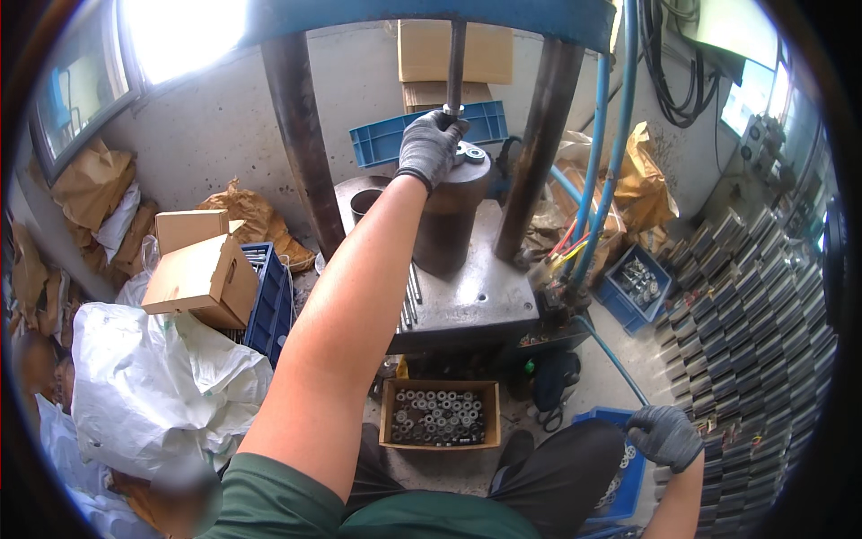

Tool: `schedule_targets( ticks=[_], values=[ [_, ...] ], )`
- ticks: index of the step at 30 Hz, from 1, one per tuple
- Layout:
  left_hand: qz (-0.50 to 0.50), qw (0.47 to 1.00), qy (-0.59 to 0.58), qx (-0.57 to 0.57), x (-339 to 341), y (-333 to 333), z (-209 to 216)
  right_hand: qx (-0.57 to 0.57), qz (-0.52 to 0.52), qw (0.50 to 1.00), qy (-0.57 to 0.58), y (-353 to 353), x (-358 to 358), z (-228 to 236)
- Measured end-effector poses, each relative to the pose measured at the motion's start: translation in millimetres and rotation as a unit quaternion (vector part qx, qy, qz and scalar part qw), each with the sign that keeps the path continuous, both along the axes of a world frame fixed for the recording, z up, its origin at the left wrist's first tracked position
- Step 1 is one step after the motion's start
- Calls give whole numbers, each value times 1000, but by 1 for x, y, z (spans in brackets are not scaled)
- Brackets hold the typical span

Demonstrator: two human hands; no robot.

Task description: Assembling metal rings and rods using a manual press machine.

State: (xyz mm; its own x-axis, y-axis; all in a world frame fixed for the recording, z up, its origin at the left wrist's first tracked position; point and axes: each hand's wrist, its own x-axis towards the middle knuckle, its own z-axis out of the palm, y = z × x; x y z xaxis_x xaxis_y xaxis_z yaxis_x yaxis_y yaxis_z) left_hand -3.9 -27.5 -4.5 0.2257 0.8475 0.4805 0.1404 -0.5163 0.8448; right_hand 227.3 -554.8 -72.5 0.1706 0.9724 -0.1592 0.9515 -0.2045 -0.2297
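My left hand [429,148], in a grey glove, reaches forward to the foot of the press's vertical steel rod [456,67]. Its fingers are closed just below a shiny collar [453,110], and whatever they hold is hidden. Beside those fingers, small round metal rings [472,154] lie on top of a thick dark steel cylinder [446,229]. The cylinder stands on the press's metal table [489,292]. At the lower right, my right hand [666,437], also gloved in grey, is closed at the end of a long blue lever [615,359].
Steel columns [303,135] flank the cylinder. Several thin rods [411,301] lie on the table. Below sits a cardboard box of metal rings [440,440]. Blue bins [636,292] and stacked metal pieces [745,332] stand right; white sacks [162,386] and a carton [202,278] left.
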Motion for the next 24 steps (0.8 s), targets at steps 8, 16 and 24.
schedule_targets(
  ticks=[8,16,24],
  values=[
    [-39,996,-37,-69,-1,-1,4,-4,-44,999,10,6,-8,5],
    [2,996,-82,-33,-9,-16,9,527,-20,839,-133,115,37,64],
    [17,992,-112,49,-6,2,-4,513,-76,849,-97,170,84,92]
  ],
)
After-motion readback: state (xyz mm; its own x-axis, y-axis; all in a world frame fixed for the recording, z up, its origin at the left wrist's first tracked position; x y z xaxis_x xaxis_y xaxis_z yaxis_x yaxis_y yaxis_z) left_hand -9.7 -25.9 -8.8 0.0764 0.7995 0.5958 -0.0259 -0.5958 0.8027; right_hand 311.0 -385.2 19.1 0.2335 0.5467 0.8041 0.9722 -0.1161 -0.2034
